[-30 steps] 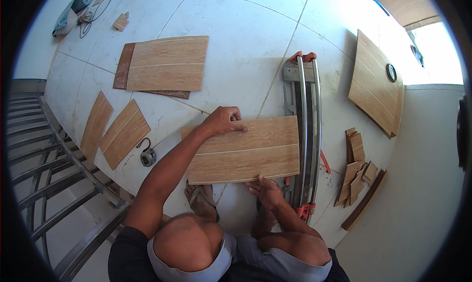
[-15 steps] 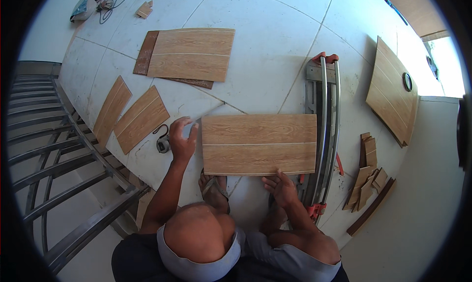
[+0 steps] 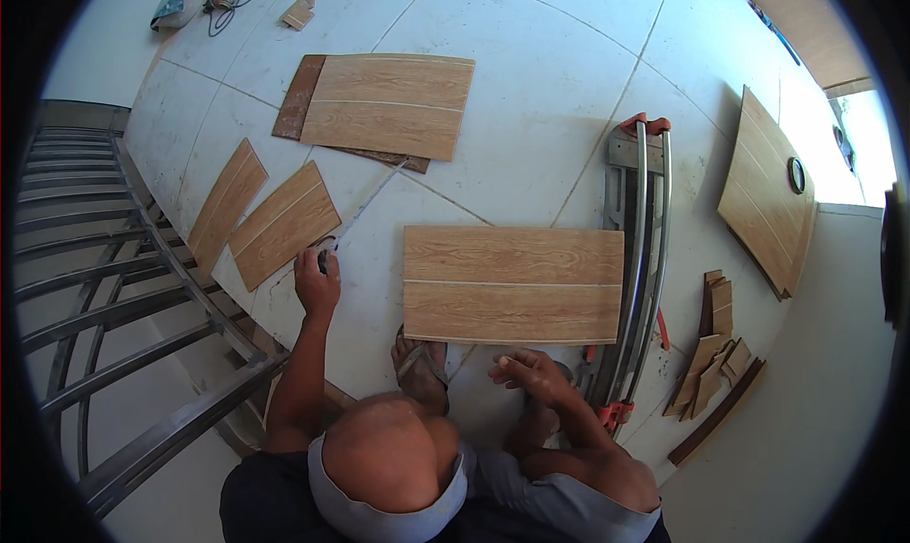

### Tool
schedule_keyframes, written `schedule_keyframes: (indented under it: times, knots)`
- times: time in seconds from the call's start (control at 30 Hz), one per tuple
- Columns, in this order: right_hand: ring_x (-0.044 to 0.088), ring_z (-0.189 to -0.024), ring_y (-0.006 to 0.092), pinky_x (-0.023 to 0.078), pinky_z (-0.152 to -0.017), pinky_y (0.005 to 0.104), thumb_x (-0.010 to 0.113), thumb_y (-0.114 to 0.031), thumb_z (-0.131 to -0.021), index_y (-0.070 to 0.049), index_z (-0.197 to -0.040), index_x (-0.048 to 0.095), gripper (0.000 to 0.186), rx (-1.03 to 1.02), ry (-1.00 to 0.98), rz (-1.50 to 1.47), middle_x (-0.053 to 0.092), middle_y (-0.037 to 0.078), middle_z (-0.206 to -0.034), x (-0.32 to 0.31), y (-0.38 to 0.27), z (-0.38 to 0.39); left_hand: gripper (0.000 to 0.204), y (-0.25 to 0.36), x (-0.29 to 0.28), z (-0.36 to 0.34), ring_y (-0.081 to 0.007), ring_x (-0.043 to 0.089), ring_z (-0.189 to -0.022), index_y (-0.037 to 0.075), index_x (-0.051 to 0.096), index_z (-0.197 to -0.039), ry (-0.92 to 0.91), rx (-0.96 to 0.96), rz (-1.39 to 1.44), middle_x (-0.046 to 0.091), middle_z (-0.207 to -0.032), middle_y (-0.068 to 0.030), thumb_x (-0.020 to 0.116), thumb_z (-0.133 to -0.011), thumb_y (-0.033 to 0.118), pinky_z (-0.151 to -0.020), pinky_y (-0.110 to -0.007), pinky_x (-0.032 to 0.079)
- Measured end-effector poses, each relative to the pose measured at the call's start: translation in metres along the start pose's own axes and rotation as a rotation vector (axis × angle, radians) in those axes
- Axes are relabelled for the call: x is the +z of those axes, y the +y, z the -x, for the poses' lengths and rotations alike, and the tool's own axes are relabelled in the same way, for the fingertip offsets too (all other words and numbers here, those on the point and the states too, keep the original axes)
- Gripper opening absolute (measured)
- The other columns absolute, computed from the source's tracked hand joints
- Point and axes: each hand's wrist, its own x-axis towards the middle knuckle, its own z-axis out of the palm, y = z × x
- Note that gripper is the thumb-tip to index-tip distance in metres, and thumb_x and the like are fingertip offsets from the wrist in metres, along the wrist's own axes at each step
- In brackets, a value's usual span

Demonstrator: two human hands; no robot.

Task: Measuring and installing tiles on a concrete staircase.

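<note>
My left hand [image 3: 318, 282] is closed around a small tape measure [image 3: 327, 258], just left of the wood-look tile in front of me. From it a thin pale tape blade [image 3: 368, 202] runs up and right towards the stacked tiles. The wood-look tile [image 3: 512, 285], rectangular with a pale line along its middle, lies on the floor with its right end at the manual tile cutter [image 3: 635, 259]. My right hand [image 3: 533, 374] hovers below the tile's near edge, apart from it. Its fingers are loosely bent and spread, and nothing shows in them.
Overlapping tiles [image 3: 389, 107] lie farther off. Two cut pieces [image 3: 284, 224] rest on the left beside a metal railing [image 3: 142, 306]. At right, larger tiles [image 3: 768, 197] carry a black ring [image 3: 796, 175]; narrow offcuts [image 3: 706, 363] are piled near the wall. A cord [image 3: 223, 12] lies far left.
My left hand has moved down and left from beside the tile and taken hold of the tape measure, whose blade now points farther up. My right hand has come off the tile's near edge.
</note>
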Motion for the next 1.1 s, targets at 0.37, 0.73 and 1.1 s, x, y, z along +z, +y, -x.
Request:
schedule_keyframes:
  times: [0.37, 0.73, 1.1]
  knots:
    - [0.070, -0.079, 0.0199, 0.055, -0.075, 0.0350, 0.068, -0.026, -0.097, 0.003, -0.115, 0.067, 0.035, -0.372, 0.383, 0.437, 0.074, 0.013, -0.086, -0.006, -0.077, 0.017, 0.028, 0.096, -0.042, -0.034, -0.0265, 0.059, -0.070, -0.001, 0.065, -0.103, -0.633, 0.142, 0.577, 0.065, -0.079, -0.0167, 0.055, -0.100, 0.024, -0.069, -0.038, 0.048]
    - [0.067, -0.099, 0.0343, 0.055, -0.081, 0.0471, 0.061, -0.004, -0.086, -0.010, -0.134, 0.059, 0.049, -1.093, 0.445, 1.397, 0.064, 0.015, -0.118, 0.008, -0.109, -0.030, 0.030, 0.186, -0.061, -0.031, -0.0272, 0.065, -0.079, 0.001, 0.068, -0.101, -1.272, 0.341, 0.523, 0.070, -0.091, -0.0148, 0.058, -0.099, 0.029, -0.078, -0.038, 0.050]
    - [0.068, -0.098, 0.0354, 0.057, -0.080, 0.0445, 0.065, -0.004, -0.080, -0.013, -0.126, 0.068, 0.047, -0.860, 0.979, 1.405, 0.065, 0.016, -0.112, -0.094, -0.122, -0.055, 0.035, 0.109, -0.032, -0.095, -0.0326, 0.069, -0.092, 0.003, 0.072, -0.107, -0.991, 0.187, 0.171, 0.073, -0.099, -0.0199, 0.065, -0.095, 0.035, -0.083, -0.042, 0.051]
